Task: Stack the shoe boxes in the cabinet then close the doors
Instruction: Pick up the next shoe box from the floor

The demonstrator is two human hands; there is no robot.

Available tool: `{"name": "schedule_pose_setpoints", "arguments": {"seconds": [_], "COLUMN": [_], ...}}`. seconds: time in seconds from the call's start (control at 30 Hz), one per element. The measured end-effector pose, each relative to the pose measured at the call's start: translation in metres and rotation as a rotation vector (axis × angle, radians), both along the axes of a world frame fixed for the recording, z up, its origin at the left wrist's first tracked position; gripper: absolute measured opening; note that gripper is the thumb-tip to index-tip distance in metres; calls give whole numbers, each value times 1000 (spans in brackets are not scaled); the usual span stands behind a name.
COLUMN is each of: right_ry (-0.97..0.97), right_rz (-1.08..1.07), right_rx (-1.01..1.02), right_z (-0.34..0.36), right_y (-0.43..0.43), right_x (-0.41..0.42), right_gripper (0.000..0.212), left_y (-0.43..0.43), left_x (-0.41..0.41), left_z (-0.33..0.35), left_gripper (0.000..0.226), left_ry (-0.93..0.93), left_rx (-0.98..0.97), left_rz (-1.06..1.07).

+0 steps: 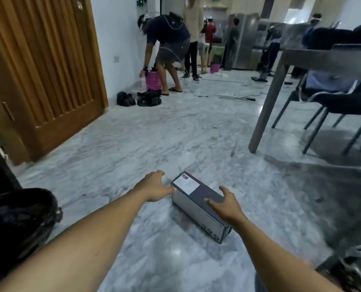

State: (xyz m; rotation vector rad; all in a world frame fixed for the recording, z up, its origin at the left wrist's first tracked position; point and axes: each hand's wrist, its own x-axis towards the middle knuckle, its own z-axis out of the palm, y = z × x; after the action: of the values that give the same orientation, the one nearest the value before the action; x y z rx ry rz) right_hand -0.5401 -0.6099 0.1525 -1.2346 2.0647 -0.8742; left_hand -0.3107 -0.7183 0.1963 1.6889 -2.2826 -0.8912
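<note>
A grey shoe box (198, 204) with a dark lid and a white label lies on the marble floor in front of me. My left hand (154, 187) reaches to its far left end, fingers spread, the fingertips touching the box's corner. My right hand (226, 204) hovers over the box's near right part with fingers spread and relaxed, the thumb over the lid. Neither hand holds the box. A wooden cabinet door (42, 66) with a ribbed panel stands at the left.
A black bag (17, 220) sits at my lower left. A grey table leg (266, 110) and dark chairs (339, 106) stand at the right. Several people work at the far end, with black bags (138, 99) and cables on the floor.
</note>
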Motion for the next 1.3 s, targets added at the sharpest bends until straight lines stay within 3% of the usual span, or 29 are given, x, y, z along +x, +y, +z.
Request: {"name": "schedule_pose_setpoints", "arguments": {"seconds": [0.13, 0.27, 0.43, 0.6, 0.87, 1.07, 1.23, 1.3], "right_ry": [-1, 9, 49, 72, 124, -23, -206, -294], "right_rz": [-175, -294, -320, -299, -208, -227, -331, -346], "right_rx": [-44, -43, -16, -26, -128, -139, -127, -115], "right_z": [-66, -114, -146, -162, -162, -160, -161, -162], "right_y": [-10, -23, -37, -34, -13, -11, -15, -14], "right_x": [-39, -65, -79, -81, -57, -50, -45, -45], "right_gripper": [79, 85, 96, 93, 91, 114, 130, 126], "left_y": [-50, -88, -122, -138, -118, -107, -105, -104], "left_x": [-47, -86, -113, -113, -60, -22, -13, -10], "left_z": [-59, -117, -165, -182, -177, -182, -182, -179], "left_gripper": [77, 70, 89, 103, 136, 156, 148, 147], "left_ry": [-19, 33, 104, 201, 32, -22, -32, -29], "left_rx": [-7, -30, -18, 74, 29, 88, 175, 220], "left_rz": [-10, 59, 125, 119, 127, 98, 103, 119]}}
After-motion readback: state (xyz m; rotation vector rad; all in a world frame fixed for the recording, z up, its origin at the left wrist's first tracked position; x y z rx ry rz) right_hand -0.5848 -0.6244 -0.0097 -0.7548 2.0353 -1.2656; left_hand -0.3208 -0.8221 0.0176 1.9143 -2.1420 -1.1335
